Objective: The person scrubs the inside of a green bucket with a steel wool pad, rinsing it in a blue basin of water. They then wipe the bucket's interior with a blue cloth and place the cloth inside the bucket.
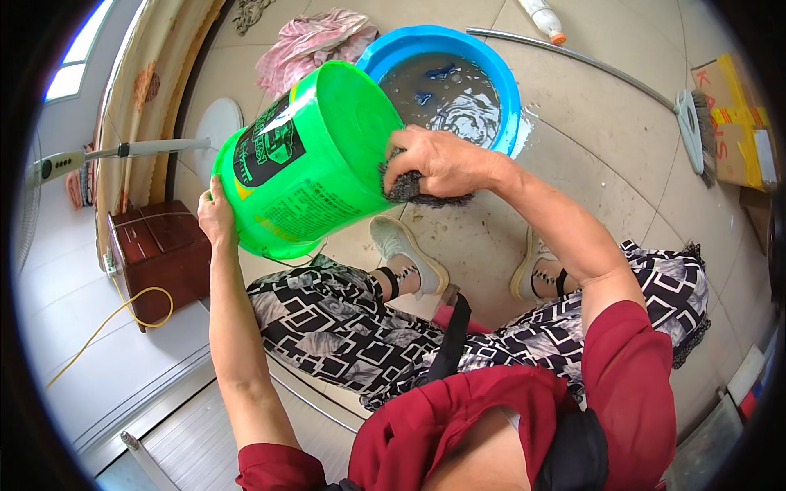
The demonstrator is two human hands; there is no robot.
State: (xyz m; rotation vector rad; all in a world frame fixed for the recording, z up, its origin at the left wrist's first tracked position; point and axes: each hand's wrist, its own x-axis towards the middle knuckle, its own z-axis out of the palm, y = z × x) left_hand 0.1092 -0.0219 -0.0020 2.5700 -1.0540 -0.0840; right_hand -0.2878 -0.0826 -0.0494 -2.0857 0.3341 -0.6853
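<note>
My left hand (218,212) grips the rim end of a green plastic bucket (344,178), which is tilted on its side in the air with its base towards the upper right. A dark label and printed writing are on its wall. In my right hand (439,161) is a dark grey scouring mesh or cloth (408,185), pressed against the edge of the bucket's base. Just behind, a blue plastic basin (507,104) on the floor holds murky grey water with small blue pieces in it.
A pink checked cloth (313,43) lies beside the basin. Beyond are a metal pole (571,54), a white bottle (541,18), a brush head (692,132) and a taped cardboard box (731,123). At left stand a fan (166,146) and a dark red wooden box (163,258) near a yellow cable.
</note>
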